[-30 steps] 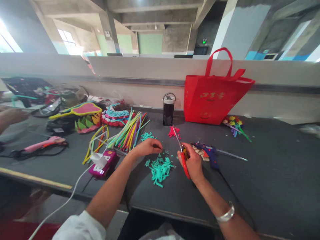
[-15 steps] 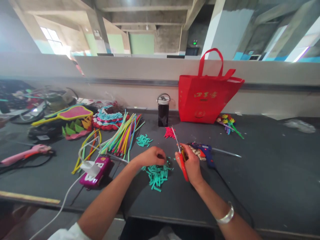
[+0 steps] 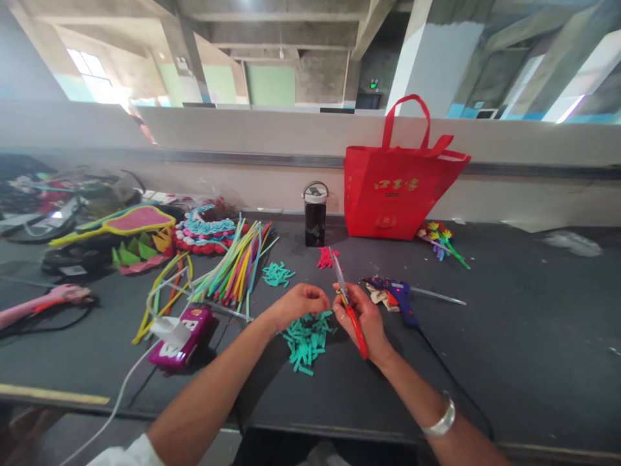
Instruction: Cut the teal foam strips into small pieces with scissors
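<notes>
My right hand (image 3: 365, 321) holds a pair of red-handled scissors (image 3: 357, 330), blades pointing away from me and looking closed. Just left of it, my left hand (image 3: 299, 305) hovers with fingertips pinched together over a pile of cut teal pieces (image 3: 306, 346); what is in the pinch is too small to make out. Beyond my hands lie a smaller heap of teal bits (image 3: 277, 274) and a heap of pink-red bits (image 3: 326, 258), the latter partly behind the scissor tips.
A blue glue gun (image 3: 402, 299) with its cord lies right of my hands. Colourful pipe cleaners (image 3: 237, 268) and a purple power block (image 3: 183, 341) are on the left. A dark bottle (image 3: 315, 223) and a red bag (image 3: 398, 194) stand at the back.
My left hand has come down and right, over the teal pile and close to my right hand. The scissors have turned slightly in my right hand. The whole view has shifted rightward.
</notes>
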The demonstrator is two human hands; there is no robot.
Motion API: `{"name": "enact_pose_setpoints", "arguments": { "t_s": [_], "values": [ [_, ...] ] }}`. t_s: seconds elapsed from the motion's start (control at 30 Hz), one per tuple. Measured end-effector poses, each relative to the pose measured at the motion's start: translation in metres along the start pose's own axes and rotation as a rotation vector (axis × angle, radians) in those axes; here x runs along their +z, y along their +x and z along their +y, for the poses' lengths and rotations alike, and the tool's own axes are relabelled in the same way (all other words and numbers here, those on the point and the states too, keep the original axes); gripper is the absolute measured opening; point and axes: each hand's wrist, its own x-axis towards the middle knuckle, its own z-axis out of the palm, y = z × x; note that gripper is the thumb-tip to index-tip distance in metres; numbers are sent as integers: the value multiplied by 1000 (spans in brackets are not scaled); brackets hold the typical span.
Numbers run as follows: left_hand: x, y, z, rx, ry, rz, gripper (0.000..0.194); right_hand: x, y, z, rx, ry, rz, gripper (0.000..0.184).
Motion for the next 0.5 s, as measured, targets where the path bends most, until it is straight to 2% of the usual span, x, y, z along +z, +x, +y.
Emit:
{"name": "enact_pose_setpoints", "arguments": {
  "t_s": [0.07, 0.17, 0.23, 0.3, 0.5],
  "values": [
    [-1, -2, 2, -23, 17, -44, 20, -1, 1, 0, 11, 20, 31, 35],
    [-4, -5, 3, -70, 82, -206, 17, -3, 3, 0, 33, 80, 68, 35],
    [-6, -6, 3, -60, 113, -265, 15, -4, 4, 1, 42, 118, 79, 34],
    [-7, -5, 2, -27, 110, -235, 15, -5, 4, 2, 40, 115, 85, 35],
    [-1, 1, 0, 121, 19, 4, 23, -3, 4, 4, 29, -4, 86, 35]
  ]
}}
